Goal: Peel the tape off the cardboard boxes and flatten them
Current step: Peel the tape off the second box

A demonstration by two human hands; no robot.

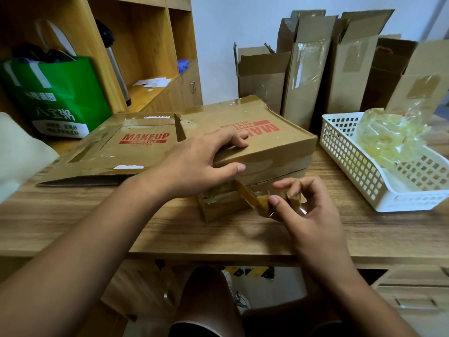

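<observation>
A brown cardboard box [272, 144] with red MAKEUP print lies on the wooden desk [170, 229], its lid slightly lifted. My left hand [201, 164] grips the box's front left edge, fingers on top and thumb along the side. My right hand [306, 210] pinches a strip of clear brownish tape [252, 198] that runs from the box's front face to my fingers. A flattened MAKEUP box [116, 152] lies to the left on the desk.
A white plastic basket [359, 176] at the right holds a wad of peeled tape [388, 137]. Several tall opened boxes [340, 69] stand against the back wall. A green bag [58, 98] and wooden shelves [145, 45] are at the left. My knees are under the desk.
</observation>
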